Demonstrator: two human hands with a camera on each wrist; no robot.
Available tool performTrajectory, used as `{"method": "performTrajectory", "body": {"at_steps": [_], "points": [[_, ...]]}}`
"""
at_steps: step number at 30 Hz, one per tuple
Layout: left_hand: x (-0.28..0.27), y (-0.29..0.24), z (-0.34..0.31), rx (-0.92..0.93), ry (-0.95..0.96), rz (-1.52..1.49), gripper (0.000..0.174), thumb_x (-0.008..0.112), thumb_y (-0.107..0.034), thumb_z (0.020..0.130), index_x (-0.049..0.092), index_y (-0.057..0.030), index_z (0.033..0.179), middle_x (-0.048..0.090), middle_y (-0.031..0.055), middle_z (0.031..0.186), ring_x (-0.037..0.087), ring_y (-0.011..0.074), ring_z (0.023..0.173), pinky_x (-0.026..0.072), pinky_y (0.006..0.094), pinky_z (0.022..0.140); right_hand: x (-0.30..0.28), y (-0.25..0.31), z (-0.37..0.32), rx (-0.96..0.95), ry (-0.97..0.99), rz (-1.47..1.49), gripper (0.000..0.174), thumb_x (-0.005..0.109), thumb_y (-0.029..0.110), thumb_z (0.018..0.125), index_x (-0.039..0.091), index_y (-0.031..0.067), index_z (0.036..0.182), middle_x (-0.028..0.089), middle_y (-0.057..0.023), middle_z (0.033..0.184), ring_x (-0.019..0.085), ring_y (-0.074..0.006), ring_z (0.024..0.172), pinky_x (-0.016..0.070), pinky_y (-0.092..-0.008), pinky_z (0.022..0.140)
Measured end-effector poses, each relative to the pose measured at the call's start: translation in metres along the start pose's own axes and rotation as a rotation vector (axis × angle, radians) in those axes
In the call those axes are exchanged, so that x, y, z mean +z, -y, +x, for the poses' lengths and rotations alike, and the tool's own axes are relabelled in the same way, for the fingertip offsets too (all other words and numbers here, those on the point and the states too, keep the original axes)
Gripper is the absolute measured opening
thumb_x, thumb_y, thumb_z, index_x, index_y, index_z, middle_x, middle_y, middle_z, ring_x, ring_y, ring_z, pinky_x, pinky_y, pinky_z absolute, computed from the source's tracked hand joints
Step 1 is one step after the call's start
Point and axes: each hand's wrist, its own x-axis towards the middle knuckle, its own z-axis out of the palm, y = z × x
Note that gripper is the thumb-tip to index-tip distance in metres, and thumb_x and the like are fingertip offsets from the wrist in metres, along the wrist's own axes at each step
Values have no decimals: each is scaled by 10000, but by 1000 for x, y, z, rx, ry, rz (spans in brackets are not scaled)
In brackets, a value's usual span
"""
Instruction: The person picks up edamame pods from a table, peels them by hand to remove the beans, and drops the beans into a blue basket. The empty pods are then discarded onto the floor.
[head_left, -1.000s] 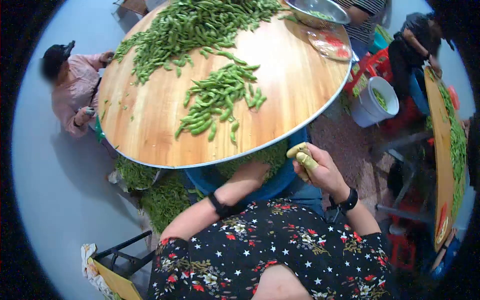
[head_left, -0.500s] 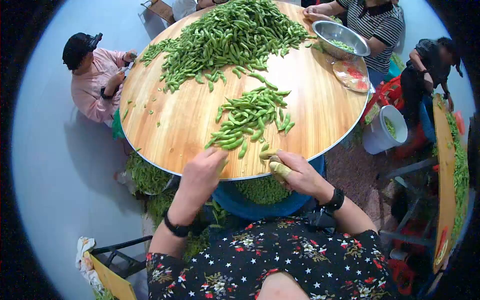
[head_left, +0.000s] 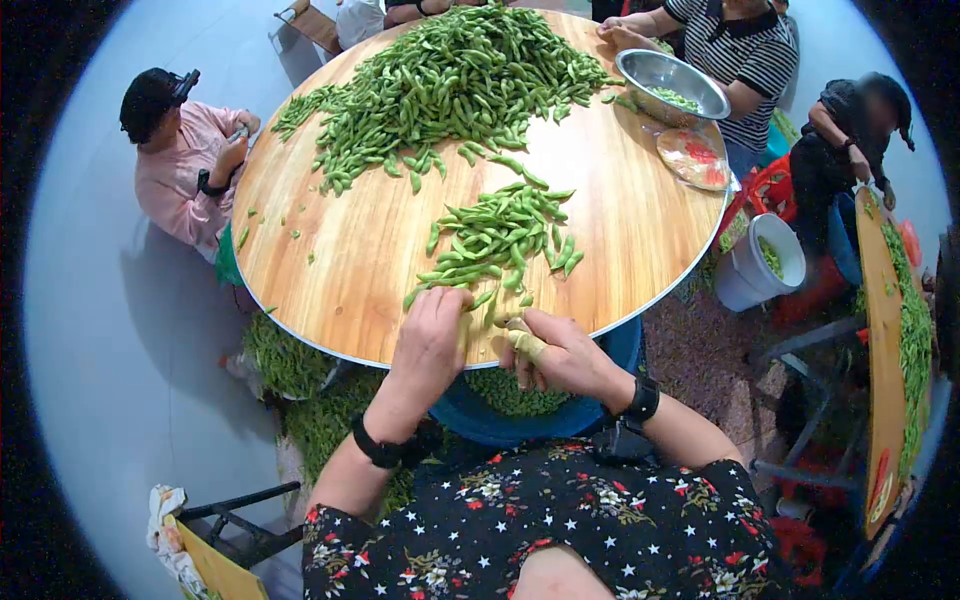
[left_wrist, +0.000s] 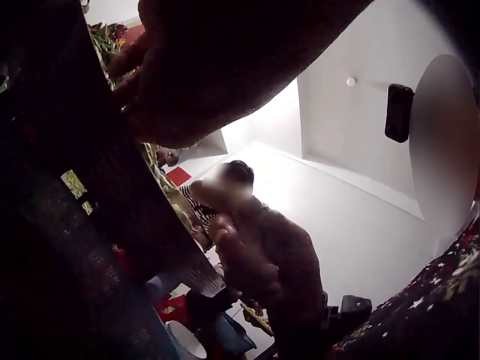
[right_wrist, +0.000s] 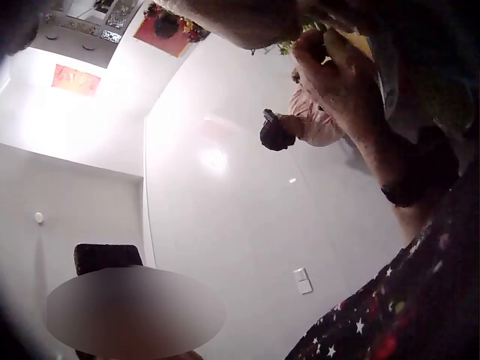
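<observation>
My left hand (head_left: 432, 325) is at the near edge of the round wooden table (head_left: 340, 290), fingers bent down among green soybean pods (head_left: 500, 230). In the right wrist view the left hand (right_wrist: 337, 82) pinches a green pod (right_wrist: 336, 49). My right hand (head_left: 560, 350) hovers close beside it over the rim, fingers curled, pale yellow covers (head_left: 525, 343) on thumb and finger. I cannot tell whether it holds anything. A large heap of pods (head_left: 460, 90) lies farther back. Below the rim stands a blue basin (head_left: 470, 420) with shelled green beans (head_left: 515, 392).
A metal bowl (head_left: 640, 72) and a plastic-wrapped packet (head_left: 690, 160) sit at the table's right. A white bucket (head_left: 750, 285) stands on the floor beyond. People sit around the table; one wears a pink shirt (head_left: 185, 165). Green plant waste (head_left: 330, 430) lies at floor left.
My left hand has risen from over the basin to the pods at the table edge. My right hand has moved left, close to it. The head view has shifted, showing more of the table's far side.
</observation>
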Motion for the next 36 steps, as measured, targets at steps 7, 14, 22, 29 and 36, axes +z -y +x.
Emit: {"method": "performTrajectory", "body": {"at_steps": [7, 14, 22, 29, 36], "points": [[-1, -33, 1, -75, -24, -405, 383, 619, 16, 822, 565, -32, 1197, 593, 173, 993, 621, 307, 885, 518, 359, 738, 5, 6, -4, -148, -74, 330, 294, 432, 227, 983, 394, 52, 1216, 592, -54, 779, 552, -114, 503, 398, -224, 388], [6, -36, 3, -75, -26, -518, 384, 582, 7, 844, 568, -28, 1226, 642, 184, 986, 644, 307, 861, 510, 347, 733, 0, 4, -14, -115, -55, 443, 312, 423, 249, 992, 383, 66, 1241, 581, -43, 778, 527, -108, 482, 375, -220, 384], [-2, -51, 3, -84, -32, -417, 358, 568, -10, 872, 584, -33, 1229, 658, 176, 888, 654, 276, 752, 505, 325, 685, -2, 6, -25, -116, -67, 492, 312, 448, 244, 984, 386, 86, 1246, 568, -26, 753, 501, -91, 468, 356, -211, 388], [-9, -63, -14, -530, 162, -1186, 354, 536, -133, 950, 545, -54, 1294, 585, -18, 758, 494, 52, 594, 388, 208, 497, 0, 13, -37, -9, 108, 764, 178, 422, 193, 984, 441, 103, 1137, 564, -24, 691, 438, -75, 403, 342, -194, 346], [9, -54, -11, -118, -74, -593, 335, 656, -96, 857, 600, -23, 1179, 636, 87, 798, 605, 171, 624, 476, 279, 540, -5, 8, -34, 46, 36, 751, 169, 422, 211, 988, 456, 95, 1106, 572, -32, 692, 505, -105, 429, 382, -217, 358]]}}
